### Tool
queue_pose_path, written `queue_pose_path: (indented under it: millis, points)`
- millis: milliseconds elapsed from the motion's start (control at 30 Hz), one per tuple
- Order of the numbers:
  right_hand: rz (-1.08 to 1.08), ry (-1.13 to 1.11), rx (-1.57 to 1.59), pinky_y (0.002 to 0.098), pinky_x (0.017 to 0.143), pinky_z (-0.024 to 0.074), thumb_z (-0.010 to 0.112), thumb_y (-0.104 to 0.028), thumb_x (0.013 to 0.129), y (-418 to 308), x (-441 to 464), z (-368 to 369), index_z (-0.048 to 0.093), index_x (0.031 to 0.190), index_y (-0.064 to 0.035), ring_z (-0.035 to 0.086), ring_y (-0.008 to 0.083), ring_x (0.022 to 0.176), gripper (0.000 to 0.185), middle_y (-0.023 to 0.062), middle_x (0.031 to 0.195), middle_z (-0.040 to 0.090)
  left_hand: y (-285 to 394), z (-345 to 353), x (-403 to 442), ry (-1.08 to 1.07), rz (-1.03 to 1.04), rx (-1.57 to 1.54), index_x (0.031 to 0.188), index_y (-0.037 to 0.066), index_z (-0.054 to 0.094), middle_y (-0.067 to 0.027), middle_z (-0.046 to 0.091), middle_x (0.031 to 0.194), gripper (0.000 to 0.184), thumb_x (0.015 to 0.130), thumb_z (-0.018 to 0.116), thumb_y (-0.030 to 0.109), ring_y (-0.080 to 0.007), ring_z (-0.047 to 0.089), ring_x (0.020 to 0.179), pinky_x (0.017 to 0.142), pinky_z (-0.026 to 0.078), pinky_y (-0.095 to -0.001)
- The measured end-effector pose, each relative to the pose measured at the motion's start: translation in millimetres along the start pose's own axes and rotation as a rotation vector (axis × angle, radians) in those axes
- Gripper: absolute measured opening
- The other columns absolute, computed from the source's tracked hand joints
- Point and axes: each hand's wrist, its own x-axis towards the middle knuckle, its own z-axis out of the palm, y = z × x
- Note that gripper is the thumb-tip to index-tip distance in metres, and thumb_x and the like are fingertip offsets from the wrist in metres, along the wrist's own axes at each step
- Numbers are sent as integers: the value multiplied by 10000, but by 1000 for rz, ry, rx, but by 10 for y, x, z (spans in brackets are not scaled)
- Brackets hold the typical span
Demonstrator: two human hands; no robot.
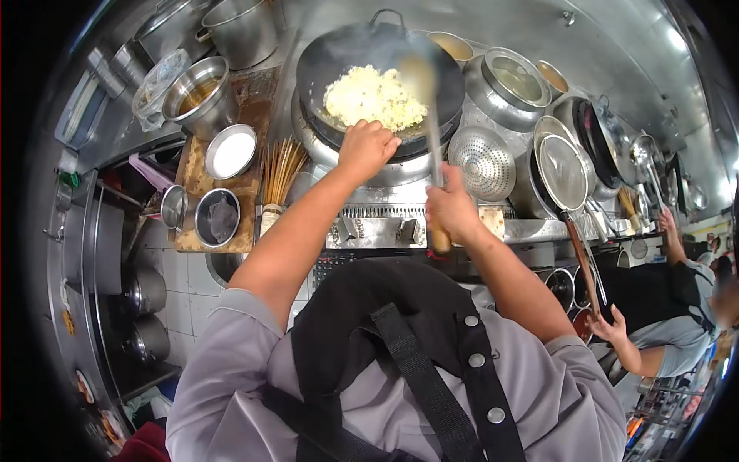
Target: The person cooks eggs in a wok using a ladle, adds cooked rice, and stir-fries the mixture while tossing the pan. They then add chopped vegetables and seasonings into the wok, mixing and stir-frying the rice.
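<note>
A dark wok [323, 54] sits on the round burner ring, with pale yellow food [369, 96], like fried rice or egg, heaped in it. At its near edge my left hand [369, 150] is closed on the wok's rim; the exact grip is partly hidden by my fingers. My right hand [456, 206] is wrapped round the wooden end of a long-handled ladle [436, 142]. The ladle's head is smeared by motion over the right side of the food.
Left of the wok are a bamboo brush [282, 169], a bowl of white contents [231, 152] and a pot of brown liquid [202, 88]. A perforated strainer [482, 163] and a lidded pot [508, 85] stand at right. Another person's hand [610, 327] is near a mesh skimmer [563, 172].
</note>
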Motion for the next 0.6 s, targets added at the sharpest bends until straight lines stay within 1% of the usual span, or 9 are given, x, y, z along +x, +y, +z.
queue_pose_path:
  millis: [33, 100, 167, 233, 300, 333, 400, 467, 600]
  points:
    - [-33, -62, -18, 336, 505, 505, 621, -92, 963, -86, 24, 64, 284, 1581, -134, 588, 167, 594, 705, 73, 791, 592, 1, 27, -57, 4, -8, -2, 835, 57, 686, -139, 685, 958, 239, 913, 696, 283, -326, 634, 945, 854, 502, -467]
    - [-58, -137, -38, 333, 499, 500, 632, -89, 959, -286, 9, 77, 313, 1573, -121, 579, 156, 582, 693, 70, 790, 587, 58, 80, -385, 338, 130, 99, 1148, 49, 687, -197, 618, 1224, 314, 900, 737, 234, -382, 574, 1169, 997, 473, -489]
    - [-195, -85, -113, 313, 492, 489, 639, -103, 962, -498, -63, 14, 358, 1557, -93, 558, 132, 552, 658, 57, 769, 584, 60, -38, -1009, 134, 87, -153, 1350, 77, 601, -221, 527, 1411, 472, 910, 735, 184, -410, 487, 1323, 1099, 429, -492]
    - [-274, -52, -141, 288, 481, 471, 618, -92, 984, -723, -289, -111, 363, 1551, -95, 544, 114, 530, 622, 32, 729, 576, -56, -60, -1899, -65, -41, -404, 1250, 53, 661, -172, 657, 1227, 326, 951, 699, 177, -375, 606, 1176, 1021, 493, -448]
    - [-295, -71, -71, 281, 469, 457, 582, -73, 1005, -900, -594, -259, 351, 1553, -111, 544, 111, 525, 596, 26, 720, 579, -44, -222, -2665, -400, -657, -705, 1157, 13, 692, -161, 705, 1063, 261, 1004, 651, 221, -264, 684, 971, 863, 531, -355]
    - [-310, -104, -15, 281, 461, 449, 563, -64, 1014, -901, -677, -349, 344, 1555, -123, 544, 109, 525, 586, 25, 720, 581, 22, -155, -3153, -197, -909, -855, 1107, 19, 700, -145, 709, 985, 233, 1023, 631, 224, -195, 670, 900, 819, 528, -340]
    - [-322, -170, 84, 272, 437, 421, 549, -84, 1027, -778, -697, -465, 325, 1558, -166, 522, 108, 509, 582, 27, 733, 568, 43, -201, -3690, -162, -1199, -978, 1109, 15, 697, -136, 711, 989, 238, 1023, 633, 228, -189, 669, 905, 821, 529, -341]
    - [-53, -332, 564, 264, 420, 398, 556, -116, 1030, -549, -556, -481, 318, 1552, -199, 498, 113, 504, 580, 33, 751, 548, 76, -214, -3967, -198, -1352, -1023, 1110, 12, 693, -127, 714, 993, 243, 1023, 636, 232, -184, 669, 909, 822, 531, -342]
    - [295, -359, 695, 289, 426, 414, 564, -124, 1020, -95, 487, -217, 334, 1554, -202, 496, 129, 525, 587, 47, 768, 550, -9, -247, -3908, -445, -1343, -956, 1114, 6, 686, -110, 718, 1001, 255, 1023, 641, 239, -173, 668, 919, 825, 534, -343]
